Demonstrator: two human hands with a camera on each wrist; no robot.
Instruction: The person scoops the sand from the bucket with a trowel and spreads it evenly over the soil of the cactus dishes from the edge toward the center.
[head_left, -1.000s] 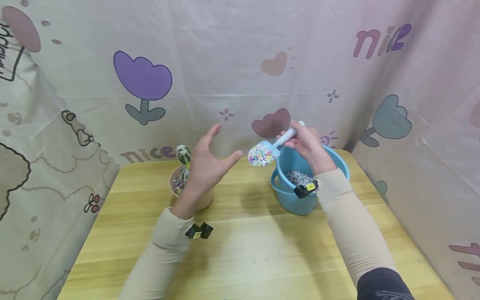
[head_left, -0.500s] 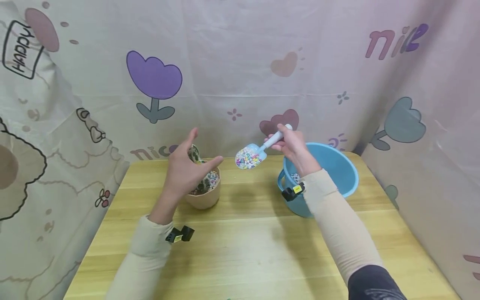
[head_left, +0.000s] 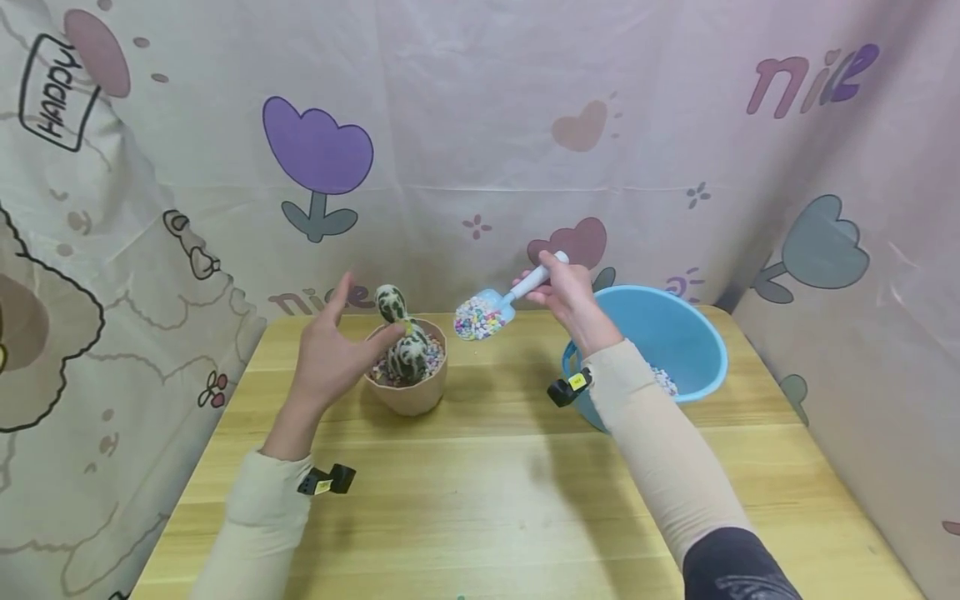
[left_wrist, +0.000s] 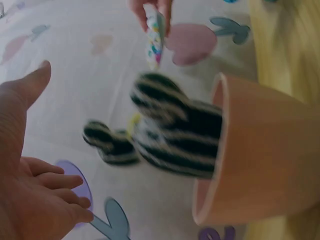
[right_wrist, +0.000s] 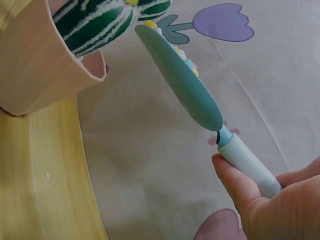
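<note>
My right hand (head_left: 566, 292) grips the pale handle of a small blue shovel (right_wrist: 185, 82), whose scoop is heaped with colourful pebbles (head_left: 480, 318). The shovel is held in the air between the blue bucket and the flower pot. My left hand (head_left: 326, 354) is spread with thumb and fingers apart, holding nothing, just left of the pot. A green-and-white striped cactus (left_wrist: 175, 130) stands in the peach flower pot (head_left: 408, 396), with multicoloured pebbles around its base. In the head view the left thumb overlaps the cactus.
A blue bucket (head_left: 708, 379) with pebbles inside stands at the right of the wooden table (head_left: 480, 500), partly behind my right forearm. A patterned cloth (head_left: 450, 117) hangs behind and at both sides. One tiny pebble (right_wrist: 47, 175) lies on the table.
The right hand has carried the loaded shovel left, away from the bucket and closer to the pot. My left hand has shifted left, uncovering the cactus and pot in the head view.
</note>
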